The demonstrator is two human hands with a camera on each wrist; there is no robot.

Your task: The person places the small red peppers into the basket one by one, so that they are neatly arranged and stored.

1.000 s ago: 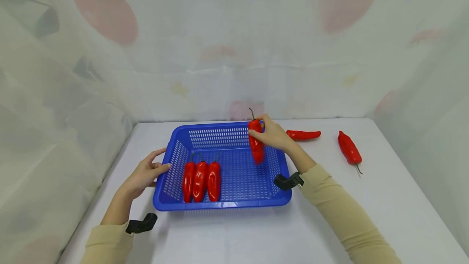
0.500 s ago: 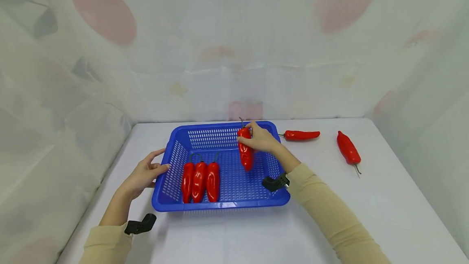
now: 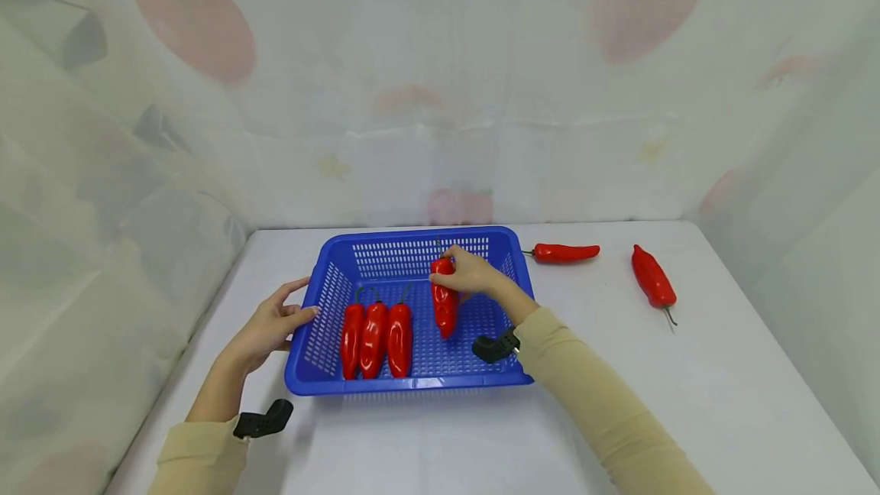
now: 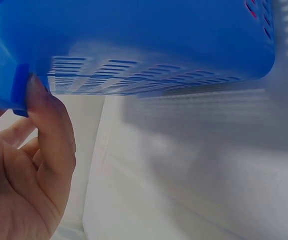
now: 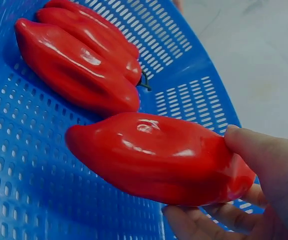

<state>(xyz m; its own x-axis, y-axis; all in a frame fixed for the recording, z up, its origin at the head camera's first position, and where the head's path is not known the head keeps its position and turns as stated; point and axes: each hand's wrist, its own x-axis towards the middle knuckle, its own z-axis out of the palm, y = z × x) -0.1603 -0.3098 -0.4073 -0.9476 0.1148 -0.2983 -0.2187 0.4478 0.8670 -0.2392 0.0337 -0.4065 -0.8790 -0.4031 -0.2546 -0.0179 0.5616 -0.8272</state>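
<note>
My right hand (image 3: 474, 275) grips a red chili pepper (image 3: 444, 304) near its stem end, its tip tilted down inside the blue plastic basket (image 3: 412, 384). In the right wrist view the thumb lies on one side of this pepper (image 5: 153, 155) and the fingers are under it. Three more red peppers (image 3: 373, 341) lie side by side in the basket's left half, stems pointing away. My left hand (image 3: 264, 328) holds the basket's left rim; in the left wrist view, fingers of that hand (image 4: 49, 145) are bent up against the rim's edge.
On the white table (image 3: 687, 396), right of the basket, one red pepper (image 3: 567, 253) lies sideways near the back. Another red pepper (image 3: 654, 278) lies farther right, stem toward me. A patterned white curtain (image 3: 440, 98) hangs behind and along both sides.
My right hand has carried the pepper left and downward, from above the basket's right side to beside the three peppers. The left hand stays on the rim.
</note>
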